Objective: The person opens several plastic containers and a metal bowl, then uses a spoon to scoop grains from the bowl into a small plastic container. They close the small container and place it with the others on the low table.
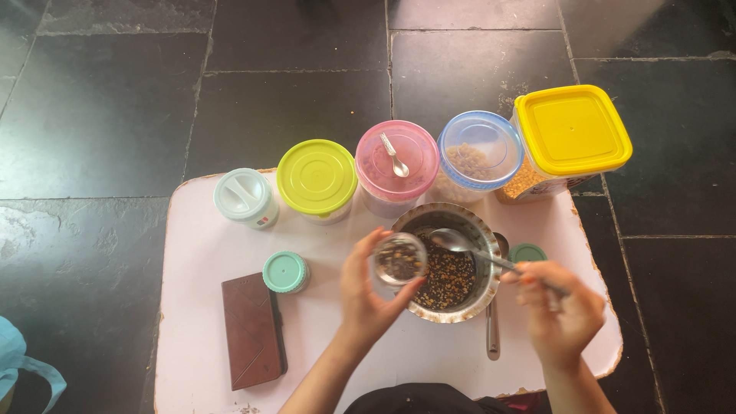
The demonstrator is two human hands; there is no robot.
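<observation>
Second spoon's (492,337) bowl behind the steel bowl (448,307); teal lid (528,252) half-hidden; blue cloth (19,368) edge-cropped.

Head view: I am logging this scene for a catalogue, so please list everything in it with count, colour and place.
Table: one, pale pink, on dark floor tiles.
Steel bowl: one, metal, holding dark mixed grains, table centre.
Small jar: one, clear, dark contents, in the left hand over the bowl.
Spoon: one, metal, in the right hand over the bowl.
Second spoon: one, metal, lying right of the bowl.
Third spoon: one, metal, on the pink lid.
Lidded containers: five in the back row: white, green, pink, blue, yellow.
Teal caps: two, one left of the bowl, one right.
Wallet case: one, brown, front left.
Left hand: around the jar.
Right hand: on the spoon handle.
</observation>
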